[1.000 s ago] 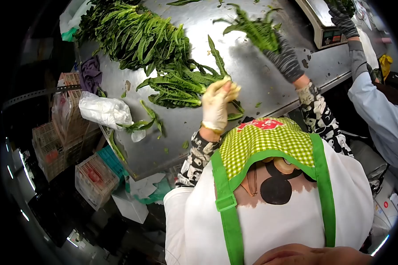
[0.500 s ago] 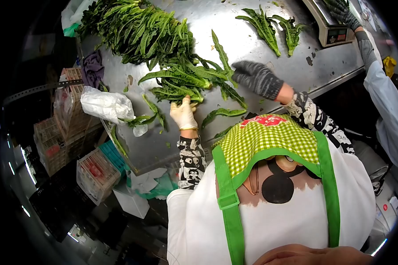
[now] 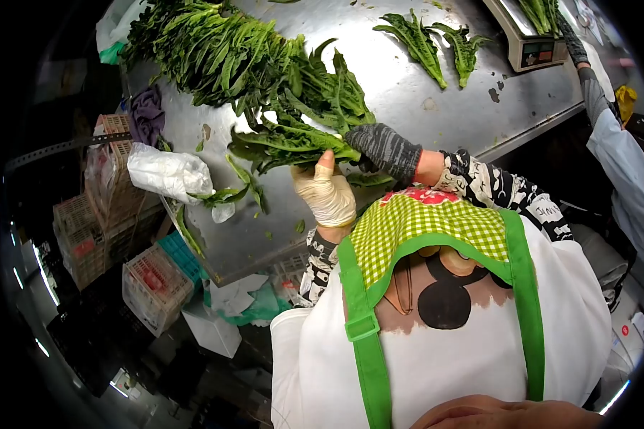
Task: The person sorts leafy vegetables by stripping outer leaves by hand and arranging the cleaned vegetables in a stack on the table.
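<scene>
Bench [image 3: 436, 129]: two green bunches [image 3: 440, 53] toward far edge; left edge, one leafy heap [image 3: 222, 57] (plants uncountable), one purple cloth [image 3: 147, 116], one white package [image 3: 168, 171]; right edge, one scale [image 3: 537, 51].

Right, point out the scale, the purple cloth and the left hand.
Scale [image 3: 537, 54]: head view, front display panel.
Purple cloth [image 3: 147, 118]: head view, crumpled middle.
Left hand [image 3: 326, 194]: head view, middle of the glove.

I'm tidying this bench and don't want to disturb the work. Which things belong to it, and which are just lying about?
In the work:
leafy bunch, in the left hand, with the right hand at its stem end
big heap of greens
metal table

Seemingly just lying about:
purple cloth
white plastic bundle
stray leaves beside that bundle
</scene>
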`<state>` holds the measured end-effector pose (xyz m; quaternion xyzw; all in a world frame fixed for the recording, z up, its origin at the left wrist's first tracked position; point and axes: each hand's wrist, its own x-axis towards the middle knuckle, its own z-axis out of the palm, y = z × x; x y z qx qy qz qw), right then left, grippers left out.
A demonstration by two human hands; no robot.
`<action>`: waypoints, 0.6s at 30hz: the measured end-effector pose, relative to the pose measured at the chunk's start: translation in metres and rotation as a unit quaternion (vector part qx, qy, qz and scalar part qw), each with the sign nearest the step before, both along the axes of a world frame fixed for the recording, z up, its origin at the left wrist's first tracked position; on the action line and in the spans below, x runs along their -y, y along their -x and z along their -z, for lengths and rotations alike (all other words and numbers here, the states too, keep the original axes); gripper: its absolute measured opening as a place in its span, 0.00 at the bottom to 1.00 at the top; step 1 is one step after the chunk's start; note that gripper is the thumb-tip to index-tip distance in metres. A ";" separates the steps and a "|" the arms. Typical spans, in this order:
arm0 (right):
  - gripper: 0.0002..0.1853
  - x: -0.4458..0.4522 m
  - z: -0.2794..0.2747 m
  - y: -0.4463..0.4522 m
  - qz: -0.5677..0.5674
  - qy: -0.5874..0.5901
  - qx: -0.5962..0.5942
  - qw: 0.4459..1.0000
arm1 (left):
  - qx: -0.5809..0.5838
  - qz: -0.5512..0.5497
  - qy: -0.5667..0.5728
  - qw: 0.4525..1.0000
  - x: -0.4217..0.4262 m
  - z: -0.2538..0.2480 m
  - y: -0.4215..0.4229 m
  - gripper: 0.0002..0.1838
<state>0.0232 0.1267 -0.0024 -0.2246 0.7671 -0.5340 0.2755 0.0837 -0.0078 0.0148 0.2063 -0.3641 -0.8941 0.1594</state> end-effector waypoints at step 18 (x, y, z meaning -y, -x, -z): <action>0.14 -0.025 -0.037 0.003 0.157 -0.008 -0.006 0.988 | 0.038 0.093 -0.117 0.988 -0.001 0.005 0.012 0.13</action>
